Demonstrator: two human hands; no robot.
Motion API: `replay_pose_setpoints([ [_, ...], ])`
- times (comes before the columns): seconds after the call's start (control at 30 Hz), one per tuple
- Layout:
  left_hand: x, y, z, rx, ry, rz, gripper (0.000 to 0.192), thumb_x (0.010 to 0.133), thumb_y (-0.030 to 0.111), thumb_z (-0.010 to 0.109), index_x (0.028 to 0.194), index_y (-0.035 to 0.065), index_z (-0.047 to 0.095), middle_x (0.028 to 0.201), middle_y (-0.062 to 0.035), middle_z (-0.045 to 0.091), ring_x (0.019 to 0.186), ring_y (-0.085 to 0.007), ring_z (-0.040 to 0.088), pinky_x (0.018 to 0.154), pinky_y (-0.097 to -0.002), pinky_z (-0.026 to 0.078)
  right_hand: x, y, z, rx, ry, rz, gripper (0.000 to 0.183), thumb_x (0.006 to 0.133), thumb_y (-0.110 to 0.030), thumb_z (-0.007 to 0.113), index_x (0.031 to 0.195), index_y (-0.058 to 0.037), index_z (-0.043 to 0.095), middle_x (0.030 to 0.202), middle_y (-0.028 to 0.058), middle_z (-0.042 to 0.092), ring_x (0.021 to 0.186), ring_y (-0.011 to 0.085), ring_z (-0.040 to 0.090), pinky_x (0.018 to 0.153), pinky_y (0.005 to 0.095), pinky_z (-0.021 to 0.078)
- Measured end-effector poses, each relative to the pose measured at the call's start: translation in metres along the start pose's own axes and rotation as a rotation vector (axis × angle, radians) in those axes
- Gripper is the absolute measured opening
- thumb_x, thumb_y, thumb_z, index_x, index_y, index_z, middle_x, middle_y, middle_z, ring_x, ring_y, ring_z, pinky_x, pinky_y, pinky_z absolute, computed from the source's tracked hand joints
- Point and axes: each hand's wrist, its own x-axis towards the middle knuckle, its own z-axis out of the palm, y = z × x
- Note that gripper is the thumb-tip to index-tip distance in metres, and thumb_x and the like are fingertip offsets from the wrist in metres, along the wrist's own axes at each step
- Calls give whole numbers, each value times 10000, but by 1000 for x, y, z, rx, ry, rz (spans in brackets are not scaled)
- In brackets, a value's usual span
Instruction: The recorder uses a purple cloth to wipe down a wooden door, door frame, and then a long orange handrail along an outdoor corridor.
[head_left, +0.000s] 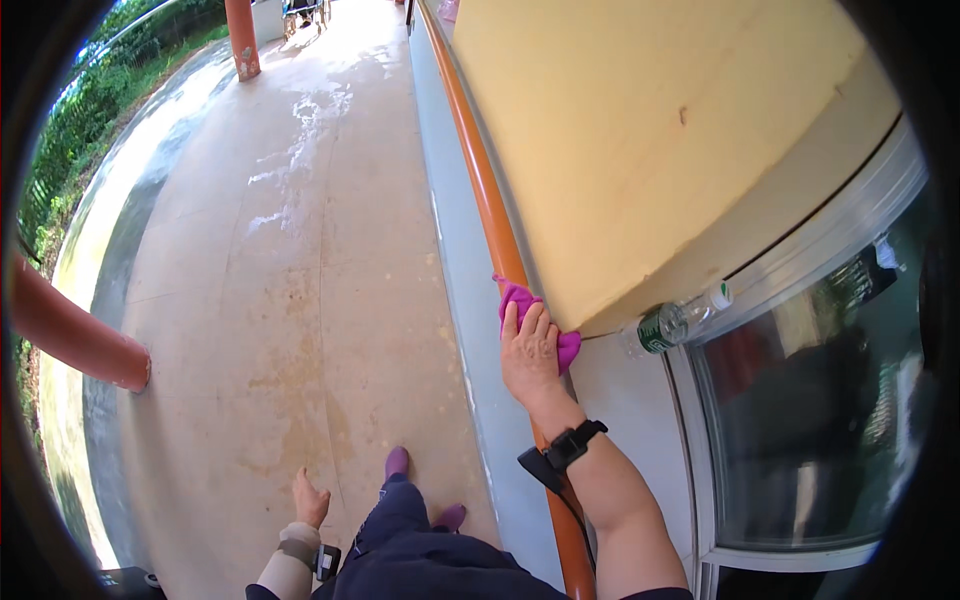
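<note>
My right hand (529, 352) presses a magenta cloth (514, 297) onto an orange handrail (480, 176) that runs along the wall. Folds of the cloth stick out on both sides of the fingers. A black strap with a small device and a cable sits on that wrist. Low on the left, my left hand (310, 501) hangs over the floor, holding nothing, with thumb and a finger apart. Right of the cloth, a clear plastic bottle (664, 327) with a green label and white cap stands on the sill by the window.
A yellow wall (645, 142) rises beside the rail, above a light blue lower wall (457, 300). A glass window (802, 435) is at right. Reddish columns (82, 330) line the left edge. The walkway floor (225, 315) has wet patches; a wheelchair (306, 13) stands far ahead.
</note>
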Motion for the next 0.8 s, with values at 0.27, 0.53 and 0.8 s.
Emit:
replay_pose_setpoints([
  [0.27,101,67,-12,-183,-60,77,588,737,83,582,1294,-42,441,1122,-236,537,1033,-353,541,894,-404,461,128,-17,23,-310,-112,82,544,927,-144,400,1435,27,311,1363,365,354,1211,455,405,994,515,334],
  [0.53,114,50,-16,-85,-246,21,451,737,151,603,1148,-35,596,1014,-230,636,942,-346,626,850,-402,504,211,-8,41,-339,-89,159,547,931,-156,401,1436,28,304,1326,356,387,1138,431,448,957,495,345],
  [0.8,144,48,-3,-170,-354,-76,436,745,180,609,1126,-32,615,942,-222,679,908,-348,660,859,-396,514,293,-5,54,-397,-95,129,591,912,-162,471,1428,60,285,1301,372,388,1126,434,449,949,495,344],
])
